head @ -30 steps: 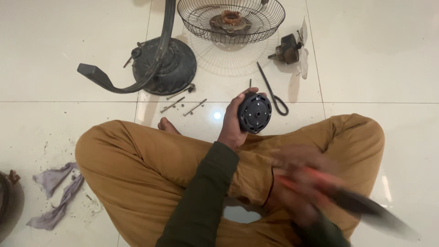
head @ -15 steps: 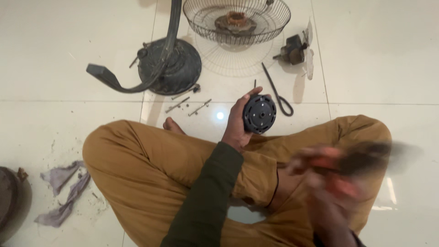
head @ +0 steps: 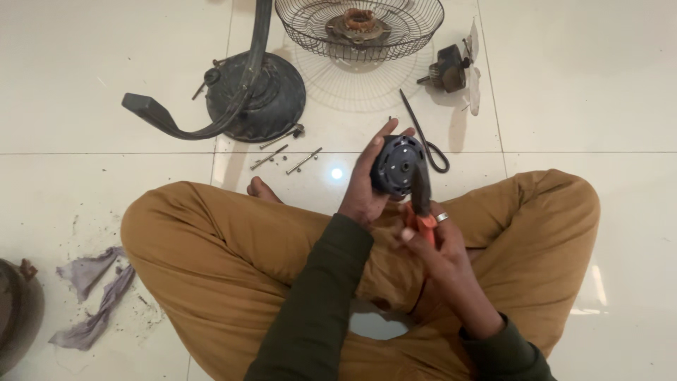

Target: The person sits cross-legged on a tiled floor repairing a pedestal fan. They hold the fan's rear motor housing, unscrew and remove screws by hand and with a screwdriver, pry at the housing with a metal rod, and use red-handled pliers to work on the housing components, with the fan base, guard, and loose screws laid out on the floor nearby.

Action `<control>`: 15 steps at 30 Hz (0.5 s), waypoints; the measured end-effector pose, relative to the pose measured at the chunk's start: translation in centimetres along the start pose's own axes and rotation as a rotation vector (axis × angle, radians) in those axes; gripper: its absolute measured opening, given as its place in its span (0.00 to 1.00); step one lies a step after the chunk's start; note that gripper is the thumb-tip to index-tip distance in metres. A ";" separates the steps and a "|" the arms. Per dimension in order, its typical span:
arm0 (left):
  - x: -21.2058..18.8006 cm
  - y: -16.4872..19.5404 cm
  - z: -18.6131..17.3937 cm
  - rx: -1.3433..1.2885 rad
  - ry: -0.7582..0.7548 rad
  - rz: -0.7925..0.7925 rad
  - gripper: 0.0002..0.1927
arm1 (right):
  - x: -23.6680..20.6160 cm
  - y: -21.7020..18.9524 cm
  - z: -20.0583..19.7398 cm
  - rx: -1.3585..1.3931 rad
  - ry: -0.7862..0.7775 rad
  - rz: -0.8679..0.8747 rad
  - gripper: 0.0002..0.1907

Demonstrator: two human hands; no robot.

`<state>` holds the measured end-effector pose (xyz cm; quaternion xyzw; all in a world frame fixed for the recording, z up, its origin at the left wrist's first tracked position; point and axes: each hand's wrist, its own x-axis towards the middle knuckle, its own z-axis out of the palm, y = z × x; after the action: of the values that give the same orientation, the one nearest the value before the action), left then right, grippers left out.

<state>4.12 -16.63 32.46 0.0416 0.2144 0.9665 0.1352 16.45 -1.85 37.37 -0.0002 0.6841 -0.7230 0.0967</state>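
I sit cross-legged on a tiled floor. My left hand [head: 363, 190] holds a round black motor housing [head: 397, 166] upright above my knees, its perforated face toward me. My right hand [head: 436, 243] grips pliers with orange handles [head: 422, 204]; the dark jaws rest against the right edge of the housing. A ring shows on one finger of the right hand.
A dark fan base with its bent stand [head: 240, 92] lies ahead on the left. A wire fan guard [head: 360, 28] holding a motor part sits at the top. Long bolts [head: 285, 155], a black cable [head: 423, 134], another motor piece [head: 448, 70] and grey rags [head: 92, 296] lie around.
My right hand, blurred and low at the right a second ago, has come up and left, bringing the pliers against the housing. The left hand has kept hold of the housing.
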 end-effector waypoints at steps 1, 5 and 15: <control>0.0 -0.1 0.0 -0.007 0.017 -0.028 0.29 | -0.5 -0.9 0.6 -0.036 0.076 0.011 0.17; 0.3 -0.4 -0.7 -0.025 0.040 -0.039 0.22 | -2.5 -4.7 1.0 0.000 0.189 -0.258 0.13; 0.8 -1.3 -2.0 -0.028 0.060 -0.006 0.19 | 1.7 5.7 -0.2 0.089 -0.116 0.267 0.19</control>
<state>3.41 -16.11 30.10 0.0101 0.2049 0.9698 0.1322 15.59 -2.17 31.45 0.0534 0.6386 -0.7321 0.2312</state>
